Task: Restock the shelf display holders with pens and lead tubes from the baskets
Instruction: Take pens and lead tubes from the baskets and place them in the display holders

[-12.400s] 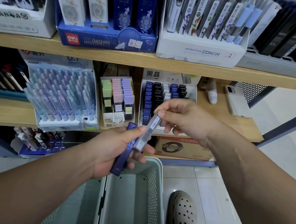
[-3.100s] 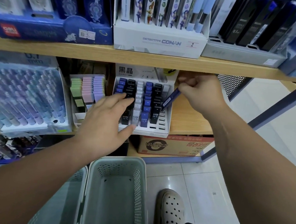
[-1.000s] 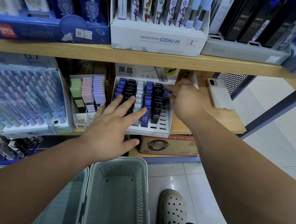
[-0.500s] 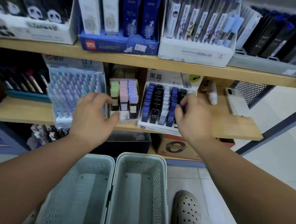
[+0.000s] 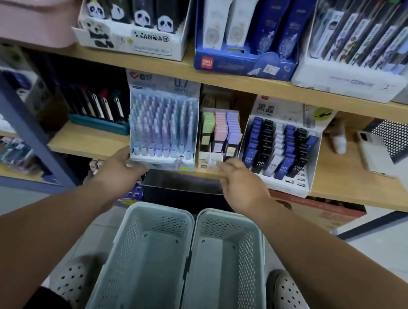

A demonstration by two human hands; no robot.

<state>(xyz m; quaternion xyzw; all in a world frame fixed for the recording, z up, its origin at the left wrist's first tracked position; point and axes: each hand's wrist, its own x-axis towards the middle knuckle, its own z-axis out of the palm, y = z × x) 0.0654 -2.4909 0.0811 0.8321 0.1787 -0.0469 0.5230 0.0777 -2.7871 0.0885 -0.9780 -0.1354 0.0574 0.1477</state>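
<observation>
Both baskets on the floor look empty, so the restocking seems near its end. The left hand grips the bottom left corner of the pen holder on the shelf. The right hand, fingers loosely curled and empty, hovers by the shelf edge between the pastel holder and the full lead-tube holder. Next, probably, squaring the pen holder back into line.

Pink case on the upper shelf blurred and cut by the left edge, fingertips of the left hand hidden beneath the clear plastic pen holder, small label print unreadable
</observation>
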